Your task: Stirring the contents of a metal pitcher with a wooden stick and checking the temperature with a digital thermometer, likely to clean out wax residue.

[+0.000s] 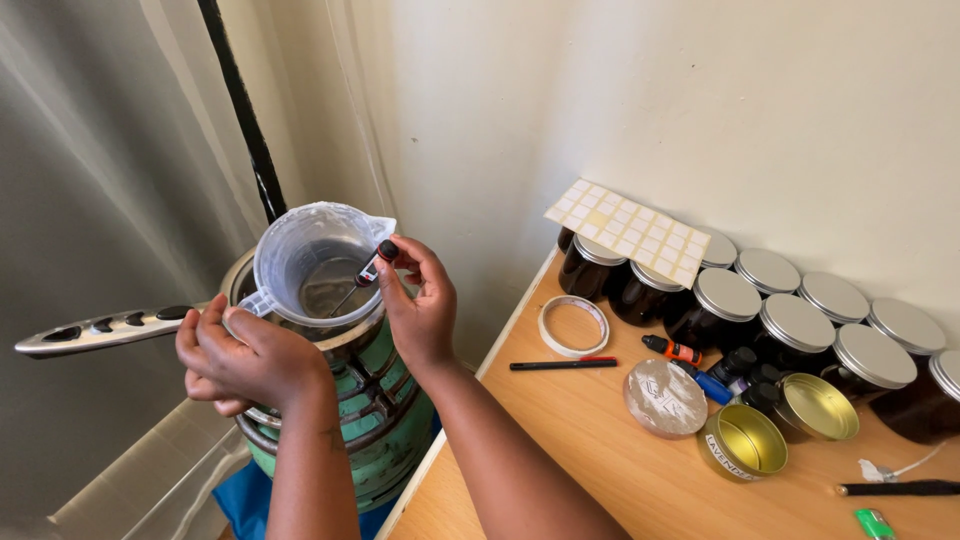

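Observation:
A clear plastic measuring jug (310, 262) sits inside a metal pot (345, 340) on top of a green gas cylinder burner (385, 420). My left hand (245, 358) grips the jug's handle at the pot's near rim. My right hand (420, 300) pinches the black and red head of a probe thermometer (372, 270), whose thin metal stem slants down into the jug. The pot's long silver handle (105, 330) sticks out to the left.
A wooden table (600, 450) on the right carries several dark jars with silver lids (795, 322), a sheet of labels (630, 230), a tape roll (573, 326), a black pen (563, 365), two gold tins (745, 442), small bottles and a green lighter (875, 523).

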